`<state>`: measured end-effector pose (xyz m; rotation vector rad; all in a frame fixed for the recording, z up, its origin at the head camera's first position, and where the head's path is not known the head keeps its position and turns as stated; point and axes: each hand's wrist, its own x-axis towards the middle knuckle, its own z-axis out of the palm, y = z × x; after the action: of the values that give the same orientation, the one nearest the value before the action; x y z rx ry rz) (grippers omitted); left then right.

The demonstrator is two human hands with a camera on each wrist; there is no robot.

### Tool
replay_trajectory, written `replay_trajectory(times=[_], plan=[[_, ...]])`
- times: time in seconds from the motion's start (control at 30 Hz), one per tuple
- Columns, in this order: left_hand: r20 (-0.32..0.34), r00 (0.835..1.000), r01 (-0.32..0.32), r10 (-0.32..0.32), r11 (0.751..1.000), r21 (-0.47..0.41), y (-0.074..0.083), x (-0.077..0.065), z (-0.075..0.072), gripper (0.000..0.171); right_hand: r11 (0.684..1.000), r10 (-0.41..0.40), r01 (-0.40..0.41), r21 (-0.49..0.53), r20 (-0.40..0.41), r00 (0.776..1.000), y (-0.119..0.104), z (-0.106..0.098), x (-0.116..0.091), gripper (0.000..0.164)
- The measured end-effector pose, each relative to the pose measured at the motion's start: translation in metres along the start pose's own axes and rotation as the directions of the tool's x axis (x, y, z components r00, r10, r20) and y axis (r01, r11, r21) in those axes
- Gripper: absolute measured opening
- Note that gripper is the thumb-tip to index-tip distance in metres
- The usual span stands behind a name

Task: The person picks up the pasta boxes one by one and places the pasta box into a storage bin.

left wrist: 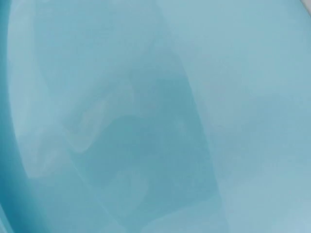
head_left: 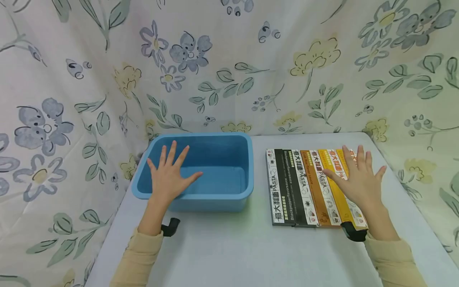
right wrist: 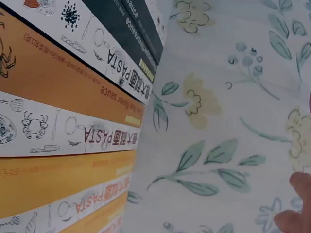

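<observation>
In the head view my left hand [head_left: 166, 177] is spread out above the left part of a blue plastic basin [head_left: 211, 201], its fingers straight and holding nothing. The basin's smooth inner surface [left wrist: 155, 145] fills the left wrist view. My right hand [head_left: 362, 183] has its fingers fanned out over the right end of a row of pasta boxes. These lie side by side: black boxes [head_left: 292, 187] on the left, an orange-brown box [head_left: 315, 187] in the middle, yellow boxes [head_left: 335, 179] on the right, partly covered by the hand. Right fingertips [right wrist: 294, 221] show at the right wrist view's edge.
Basin and boxes stand on a white table [head_left: 229, 251]. A floral curtain [head_left: 229, 79] hangs behind the table and along both sides. Black straps [head_left: 170, 227] show at both wrists, next to the beige sleeves [head_left: 140, 255].
</observation>
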<state>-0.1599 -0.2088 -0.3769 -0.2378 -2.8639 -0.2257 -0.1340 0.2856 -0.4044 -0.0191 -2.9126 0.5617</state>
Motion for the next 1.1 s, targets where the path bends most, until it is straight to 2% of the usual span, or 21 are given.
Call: replay_trajectory(times=[0.13,0.2,0.27,0.37,0.47,0.53,0.63,0.77,0.83,0.9,1.0,1.1], plan=[[-0.041,0.999,-0.028,0.025,0.998,-0.063,-0.005,-0.005,0.001,0.097,1.0,-0.003,0.003,0.022,-0.013,1.0,0.008,0.005,-0.008,0.099],[-0.107,0.993,-0.064,0.05,0.989,-0.133,-0.009,-0.007,0.002,0.095,0.999,-0.011,0.012,0.042,-0.014,1.0,0.013,0.009,-0.011,0.099],[-0.196,0.979,-0.101,0.062,0.976,-0.194,-0.014,-0.009,0.004,0.09,0.997,-0.022,0.022,0.077,-0.007,1.0,0.019,0.013,-0.015,0.098],[-0.358,0.933,-0.145,0.044,0.955,-0.26,-0.023,-0.013,0.006,0.073,0.991,-0.024,0.023,0.135,0.011,1.0,0.028,0.019,-0.022,0.095],[-0.48,0.877,-0.134,-0.025,0.946,-0.295,-0.033,-0.019,0.007,0.06,0.981,0.008,-0.014,0.192,0.033,0.999,0.039,0.025,-0.033,0.091],[-0.522,0.849,-0.102,-0.087,0.941,-0.323,-0.041,-0.024,0.007,0.056,0.975,0.05,-0.059,0.213,0.047,0.998,0.047,0.029,-0.043,0.087],[-0.527,0.828,-0.009,-0.191,0.935,-0.354,-0.053,-0.035,0.007,0.056,0.965,0.119,-0.132,0.229,0.068,0.991,0.058,0.037,-0.058,0.083],[-0.491,0.82,0.111,-0.293,0.924,-0.366,-0.066,-0.048,0.009,0.06,0.953,0.193,-0.211,0.217,0.102,0.976,0.072,0.044,-0.073,0.081],[-0.48,0.82,0.133,-0.312,0.919,-0.371,-0.072,-0.052,0.012,0.061,0.948,0.22,-0.241,0.208,0.12,0.968,0.08,0.045,-0.079,0.081],[-0.462,0.827,0.143,-0.321,0.914,-0.38,-0.075,-0.053,0.015,0.063,0.947,0.234,-0.256,0.192,0.129,0.964,0.087,0.046,-0.084,0.081],[-0.417,0.852,0.145,-0.318,0.906,-0.397,-0.078,-0.053,0.017,0.065,0.943,0.252,-0.278,0.183,0.151,0.956,0.097,0.048,-0.089,0.081],[-0.334,0.889,0.157,-0.313,0.894,-0.42,-0.078,-0.053,0.017,0.069,0.937,0.259,-0.293,0.19,0.187,0.948,0.104,0.052,-0.093,0.081]])
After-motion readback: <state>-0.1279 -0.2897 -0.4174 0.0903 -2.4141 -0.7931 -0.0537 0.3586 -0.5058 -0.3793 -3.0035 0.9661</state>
